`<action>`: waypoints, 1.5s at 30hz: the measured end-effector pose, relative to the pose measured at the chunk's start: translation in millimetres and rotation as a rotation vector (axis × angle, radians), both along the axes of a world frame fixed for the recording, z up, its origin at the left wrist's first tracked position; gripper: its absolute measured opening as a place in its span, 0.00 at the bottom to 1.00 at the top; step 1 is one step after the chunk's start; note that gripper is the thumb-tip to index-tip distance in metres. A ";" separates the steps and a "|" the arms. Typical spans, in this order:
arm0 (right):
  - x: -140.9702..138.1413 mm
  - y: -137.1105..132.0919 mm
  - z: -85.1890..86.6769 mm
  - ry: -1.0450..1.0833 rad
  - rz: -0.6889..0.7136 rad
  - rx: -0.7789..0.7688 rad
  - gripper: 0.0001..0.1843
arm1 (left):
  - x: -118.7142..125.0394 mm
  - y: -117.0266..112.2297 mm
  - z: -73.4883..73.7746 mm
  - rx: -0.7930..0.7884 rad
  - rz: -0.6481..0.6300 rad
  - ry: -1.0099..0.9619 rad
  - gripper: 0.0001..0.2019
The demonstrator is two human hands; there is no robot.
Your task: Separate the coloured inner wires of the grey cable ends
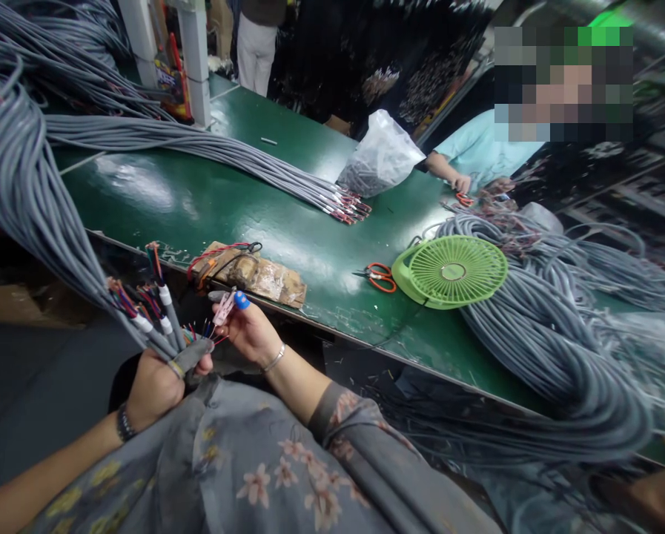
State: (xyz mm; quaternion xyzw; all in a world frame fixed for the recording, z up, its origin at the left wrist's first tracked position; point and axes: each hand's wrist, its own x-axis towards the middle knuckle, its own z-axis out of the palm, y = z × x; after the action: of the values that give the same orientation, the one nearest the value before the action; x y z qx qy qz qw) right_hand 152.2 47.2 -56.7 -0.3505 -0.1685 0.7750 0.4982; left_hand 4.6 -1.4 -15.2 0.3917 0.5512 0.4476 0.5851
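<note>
My left hand (157,382) is closed around the ends of a bundle of grey cables (26,193) that hangs over from the upper left. White sleeves and coloured inner wires (154,300) stick up out of the fist. My right hand (248,330) is just to the right of it, pinching a few thin coloured wires (216,326) at one cable's end. A blue cap (242,300) covers one right fingertip. Both hands are below the near edge of the green table (210,200), above my lap.
A second long bundle of grey cables (210,152) lies across the table. A taped wooden block (254,274), orange scissors (379,277), a green fan (451,271) and a clear bag (382,156) are on it. Cable coils (560,348) pile at right. A person (477,156) works opposite.
</note>
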 end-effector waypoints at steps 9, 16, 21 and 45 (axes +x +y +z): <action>-0.9 -0.1 -6.1 0.002 -0.018 0.003 0.19 | 5.8 6.1 -5.3 -0.053 0.034 -0.058 0.11; -3.6 -0.8 -6.6 0.012 -0.058 -0.012 0.19 | 9.0 10.2 -6.0 -0.163 0.061 -0.067 0.14; -1.2 -0.8 -3.0 0.006 0.020 -0.024 0.27 | 2.4 4.9 -6.2 -0.070 0.025 -0.008 0.11; -7.1 0.5 -4.0 0.023 -0.074 -0.042 0.20 | 9.9 13.6 -17.1 -0.039 0.121 -0.030 0.08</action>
State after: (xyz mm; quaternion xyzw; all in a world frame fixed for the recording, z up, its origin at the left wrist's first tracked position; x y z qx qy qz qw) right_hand 145.2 47.6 -60.7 -0.3580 -0.1332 0.7634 0.5209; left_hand 14.4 12.3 -32.3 0.3393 0.5737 0.4770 0.5728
